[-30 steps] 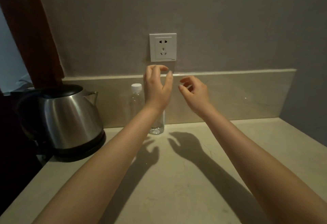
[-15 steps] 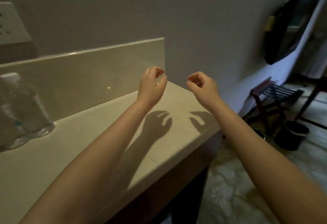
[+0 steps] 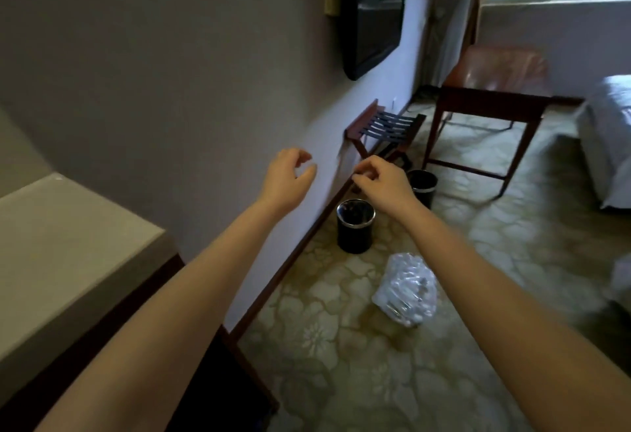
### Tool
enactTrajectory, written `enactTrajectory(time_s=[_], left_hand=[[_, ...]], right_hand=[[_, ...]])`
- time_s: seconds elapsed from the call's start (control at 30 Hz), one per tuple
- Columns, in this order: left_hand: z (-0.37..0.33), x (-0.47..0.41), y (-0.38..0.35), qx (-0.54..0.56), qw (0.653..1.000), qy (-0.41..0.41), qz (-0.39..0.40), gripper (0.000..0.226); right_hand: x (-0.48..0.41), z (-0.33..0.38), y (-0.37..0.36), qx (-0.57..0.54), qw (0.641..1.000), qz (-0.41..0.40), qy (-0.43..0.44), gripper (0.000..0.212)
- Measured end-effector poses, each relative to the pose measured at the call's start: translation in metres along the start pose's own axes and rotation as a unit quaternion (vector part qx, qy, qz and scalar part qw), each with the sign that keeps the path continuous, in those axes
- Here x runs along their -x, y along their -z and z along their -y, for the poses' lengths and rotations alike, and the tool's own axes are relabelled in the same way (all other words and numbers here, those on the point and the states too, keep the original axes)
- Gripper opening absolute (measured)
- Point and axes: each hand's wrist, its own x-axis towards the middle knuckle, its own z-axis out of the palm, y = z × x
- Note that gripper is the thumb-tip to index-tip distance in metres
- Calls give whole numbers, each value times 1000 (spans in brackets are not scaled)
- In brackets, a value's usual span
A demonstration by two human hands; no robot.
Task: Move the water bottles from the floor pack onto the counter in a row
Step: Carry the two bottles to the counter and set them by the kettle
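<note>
A plastic-wrapped pack of water bottles (image 3: pixel 406 291) lies on the patterned floor, right of the counter's end. The pale stone counter (image 3: pixel 61 261) fills the lower left; no bottle on it is in view. My left hand (image 3: pixel 286 179) is stretched out in the air in front of the wall, fingers loosely curled, holding nothing. My right hand (image 3: pixel 382 182) hangs beside it, also loosely curled and holding nothing. Both hands are well above the pack and apart from it.
Two black waste bins (image 3: pixel 355 226) (image 3: pixel 423 186) stand on the floor by the wall beyond the pack. Behind them are a folding luggage rack (image 3: pixel 386 127), a wooden chair (image 3: pixel 488 104) and a bed (image 3: pixel 611 138) at the right. A dark screen (image 3: pixel 372 22) hangs on the wall.
The view has swung right, away from the counter, the kettle and the standing bottle, to the floor with the pack. Both hands stay raised, holding nothing.
</note>
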Motion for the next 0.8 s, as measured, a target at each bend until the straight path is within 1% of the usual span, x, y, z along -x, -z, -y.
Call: enactTrajectory(time_s=[0.13, 0.33, 0.47, 0.57, 0.73, 0.8], left_hand=[[-9, -47, -89, 22, 998, 10, 64, 29], [-12, -132, -225, 68, 987, 32, 142, 24], [-25, -187, -298, 74, 976, 32, 205, 25], [-44, -226, -349, 68, 968, 22, 242, 23], [-88, -272, -449, 69, 954, 57, 285, 21], [-107, -288, -489, 58, 953, 60, 290, 22]], right_hand=[[-40, -74, 37, 12, 998, -1, -55, 13], [-101, -172, 79, 67, 989, 4, -129, 17], [-145, -216, 122, 132, 980, 24, -145, 24], [-174, -249, 154, 139, 978, 31, -150, 25], [-218, -328, 216, 145, 977, 47, -148, 19], [-239, -364, 247, 154, 976, 59, -142, 19]])
